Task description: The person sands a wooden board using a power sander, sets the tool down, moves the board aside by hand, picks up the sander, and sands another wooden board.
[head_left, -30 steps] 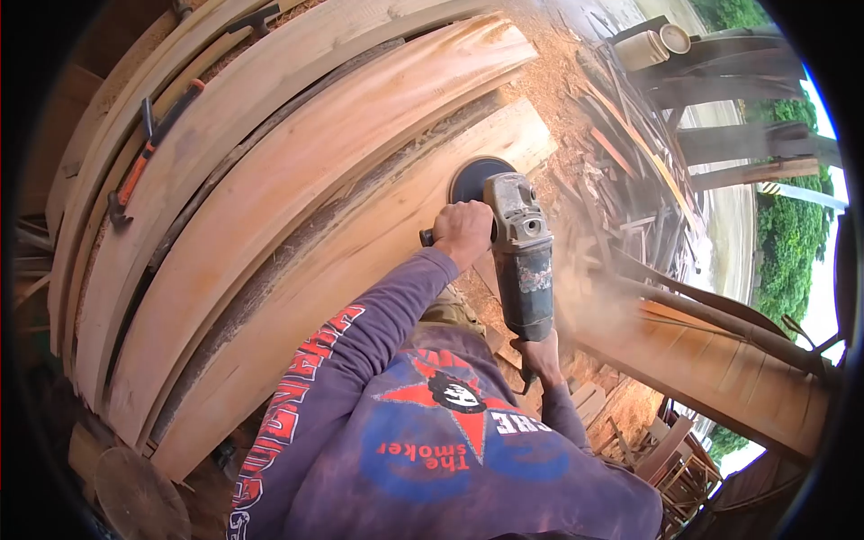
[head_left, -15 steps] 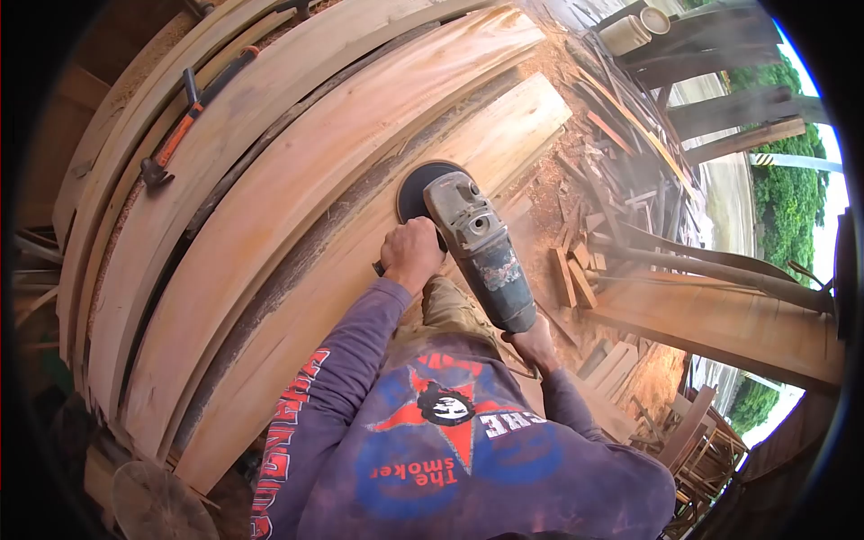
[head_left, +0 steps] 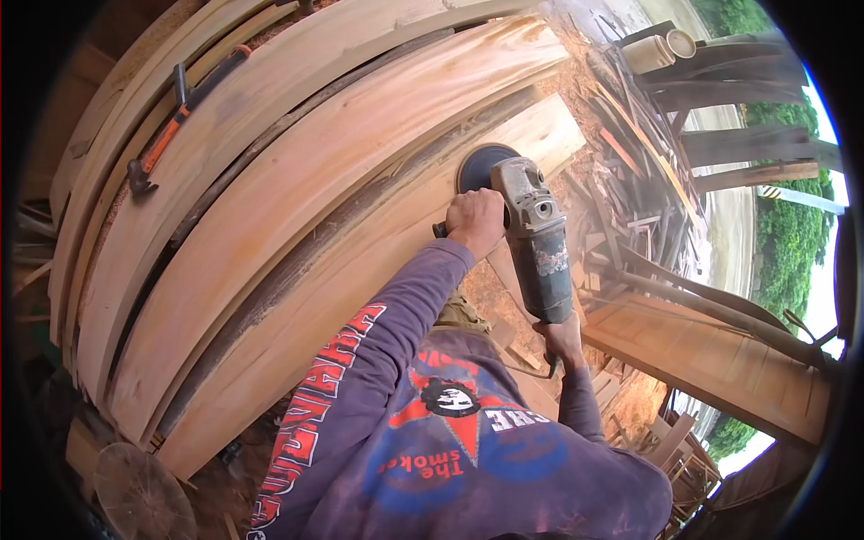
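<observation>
My left hand [head_left: 479, 219] is wrapped round the side handle of a grey-green angle grinder [head_left: 544, 256]. At the tool's rear end, my right hand [head_left: 562, 340] grips the body, partly hidden behind it. The grinder's round dark sanding disc [head_left: 480, 166] rests against the face of the nearest plank [head_left: 360, 301], close to its far right end. This plank is long, pale and rough-barked along its upper edge. Beside it lies a second wide plank [head_left: 333, 171] with a smooth face.
A claw hammer [head_left: 171, 130] with an orange and black handle lies on the planks at upper left. Wood scraps [head_left: 630, 198] and sawdust cover the ground to the right. A broad board [head_left: 711, 351] stands at right, and a pale container [head_left: 648, 54] sits at the back.
Both hands have moved the grinder to the right along the nearest plank, toward its far end. My left arm reaches out further across. The view has shifted slightly.
</observation>
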A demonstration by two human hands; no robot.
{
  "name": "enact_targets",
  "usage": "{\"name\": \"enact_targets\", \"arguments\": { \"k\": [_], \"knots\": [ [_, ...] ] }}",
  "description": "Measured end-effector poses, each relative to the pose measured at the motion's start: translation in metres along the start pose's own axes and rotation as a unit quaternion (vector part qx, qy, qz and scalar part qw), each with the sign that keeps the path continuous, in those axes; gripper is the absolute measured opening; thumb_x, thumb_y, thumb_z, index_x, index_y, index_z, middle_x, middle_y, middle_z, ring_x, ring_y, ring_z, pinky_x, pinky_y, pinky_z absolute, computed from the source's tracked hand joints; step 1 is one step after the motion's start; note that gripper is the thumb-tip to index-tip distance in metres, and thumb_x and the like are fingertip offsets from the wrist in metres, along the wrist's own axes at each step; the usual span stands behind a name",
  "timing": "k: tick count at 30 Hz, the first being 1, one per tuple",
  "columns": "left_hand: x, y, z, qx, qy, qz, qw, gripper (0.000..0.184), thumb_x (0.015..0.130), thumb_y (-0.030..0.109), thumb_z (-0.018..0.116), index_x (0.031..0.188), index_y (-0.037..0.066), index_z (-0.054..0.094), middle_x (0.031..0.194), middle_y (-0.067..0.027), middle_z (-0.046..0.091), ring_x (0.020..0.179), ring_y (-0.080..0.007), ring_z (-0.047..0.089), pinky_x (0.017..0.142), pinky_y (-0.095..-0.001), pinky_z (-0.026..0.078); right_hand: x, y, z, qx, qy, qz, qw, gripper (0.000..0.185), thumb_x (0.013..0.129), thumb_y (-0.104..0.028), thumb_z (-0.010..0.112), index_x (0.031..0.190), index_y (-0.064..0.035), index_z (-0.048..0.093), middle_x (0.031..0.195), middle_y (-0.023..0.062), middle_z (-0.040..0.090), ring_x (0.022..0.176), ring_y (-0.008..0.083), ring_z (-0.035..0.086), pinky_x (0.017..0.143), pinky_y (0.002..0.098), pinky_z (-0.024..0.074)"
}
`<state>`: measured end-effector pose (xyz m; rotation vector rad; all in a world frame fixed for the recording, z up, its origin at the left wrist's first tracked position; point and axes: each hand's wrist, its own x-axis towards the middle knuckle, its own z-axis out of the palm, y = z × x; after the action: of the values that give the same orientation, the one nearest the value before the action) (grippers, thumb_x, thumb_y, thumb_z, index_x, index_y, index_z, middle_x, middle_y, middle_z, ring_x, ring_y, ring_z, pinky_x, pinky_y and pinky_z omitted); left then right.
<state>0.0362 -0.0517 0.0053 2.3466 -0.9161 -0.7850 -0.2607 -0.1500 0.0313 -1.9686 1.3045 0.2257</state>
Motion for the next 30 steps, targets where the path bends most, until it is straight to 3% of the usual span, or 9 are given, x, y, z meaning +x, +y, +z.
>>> {"name": "enact_targets", "arguments": {
  "k": [4, 6, 10, 12, 16, 22, 25, 28, 30],
  "knots": [
    [0.053, 0.039, 0.022, -0.007, -0.011, 0.019, 1.0, 0.013, 0.083, 0.008, 0.067, 0.088, 0.005, 0.079, 0.09, -0.0185, 0.077, 0.088, -0.0308, 0.077, 0.078, -0.0407, 0.061, 0.043, 0.021, -0.044, -0.014, -0.001, 0.016, 1.0, 0.035, 0.066, -0.009, 0.082, 0.097, 0.0049, 0.072, 0.087, 0.0111, 0.075, 0.08, 0.0174, 0.069, 0.076, 0.0348, 0.0541],
    [0.077, 0.059, 0.027, -0.041, -0.026, 0.007, 0.999, 0.015, 0.077, 0.01, 0.072, 0.086, 0.0, 0.078, 0.091, -0.0227, 0.076, 0.091, -0.0369, 0.075, 0.081, -0.0438, 0.06, 0.065, 0.024, -0.066, -0.015, -0.022, 0.061, 0.998, 0.037, 0.066, -0.009, 0.081, 0.099, 0.0054, 0.072, 0.088, 0.0116, 0.076, 0.081, 0.0176, 0.069, 0.076, 0.0343, 0.054],
    [0.114, 0.086, 0.027, -0.051, -0.03, -0.011, 0.998, 0.015, 0.077, 0.01, 0.072, 0.087, 0.0, 0.078, 0.092, -0.0231, 0.075, 0.092, -0.0375, 0.075, 0.083, -0.0443, 0.06, 0.109, 0.024, -0.101, -0.01, -0.027, 0.037, 0.999, 0.036, 0.067, -0.009, 0.081, 0.099, 0.0056, 0.072, 0.089, 0.0114, 0.076, 0.08, 0.0179, 0.069, 0.075, 0.0342, 0.054],
    [0.129, 0.099, 0.025, -0.066, -0.041, -0.018, 0.997, 0.016, 0.077, 0.01, 0.072, 0.088, 0.0, 0.078, 0.094, -0.0234, 0.075, 0.093, -0.0384, 0.075, 0.085, -0.0449, 0.059, 0.13, 0.029, -0.115, -0.005, -0.004, 0.018, 1.0, 0.021, 0.067, -0.004, 0.077, 0.085, 0.0042, 0.07, 0.076, 0.0035, 0.07, 0.069, 0.0123, 0.061, 0.065, 0.0327, 0.0502],
    [0.15, 0.124, 0.026, -0.079, -0.048, -0.032, 0.995, 0.016, 0.077, 0.01, 0.072, 0.089, -0.001, 0.077, 0.094, -0.0237, 0.075, 0.094, -0.0389, 0.074, 0.085, -0.0453, 0.059, 0.155, 0.018, -0.149, -0.012, -0.04, 0.102, 0.994, 0.028, 0.069, -0.007, 0.079, 0.093, 0.0043, 0.072, 0.084, 0.009, 0.073, 0.075, 0.0171, 0.067, 0.071, 0.0355, 0.0537],
    [0.165, 0.15, 0.045, -0.104, -0.06, -0.029, 0.992, 0.015, 0.078, 0.007, 0.071, 0.089, 0.0, 0.078, 0.095, -0.024, 0.075, 0.096, -0.0384, 0.074, 0.086, -0.0449, 0.059, 0.175, 0.044, -0.176, 0.001, -0.041, 0.012, 0.999, 0.029, 0.069, -0.004, 0.079, 0.095, 0.0052, 0.074, 0.088, 0.0093, 0.076, 0.082, 0.0163, 0.068, 0.076, 0.0349, 0.0538],
    [0.171, 0.157, 0.05, -0.097, -0.049, -0.016, 0.994, 0.015, 0.079, 0.007, 0.07, 0.09, 0.0, 0.078, 0.096, -0.0232, 0.076, 0.096, -0.0372, 0.075, 0.084, -0.0446, 0.06, 0.186, 0.066, -0.182, -0.014, -0.051, -0.003, 0.999, 0.025, 0.069, -0.003, 0.078, 0.092, 0.005, 0.072, 0.083, 0.007, 0.073, 0.076, 0.0155, 0.066, 0.07, 0.0348, 0.0528],
    [0.187, 0.166, 0.06, -0.086, -0.018, 0.012, 0.996, 0.015, 0.079, 0.008, 0.07, 0.09, 0.002, 0.078, 0.095, -0.0214, 0.076, 0.093, -0.0352, 0.076, 0.081, -0.0437, 0.06, 0.191, 0.056, -0.186, -0.009, -0.04, 0.056, 0.998, 0.02, 0.068, -0.002, 0.076, 0.086, 0.0044, 0.07, 0.075, 0.0038, 0.068, 0.066, 0.0138, 0.061, 0.061, 0.0347, 0.0486],
    [0.199, 0.173, 0.07, -0.083, 0.004, 0.02, 0.996, 0.015, 0.079, 0.009, 0.07, 0.089, 0.003, 0.078, 0.094, -0.0201, 0.077, 0.092, -0.0339, 0.076, 0.079, -0.043, 0.061, 0.196, 0.052, -0.187, 0.022, -0.008, 0.026, 0.999, 0.008, 0.067, -0.004, 0.072, 0.069, -0.0002, 0.065, 0.062, 0.0018, 0.06, 0.057, 0.0128, 0.056, 0.054, 0.0327, 0.0424]
  ]
}}
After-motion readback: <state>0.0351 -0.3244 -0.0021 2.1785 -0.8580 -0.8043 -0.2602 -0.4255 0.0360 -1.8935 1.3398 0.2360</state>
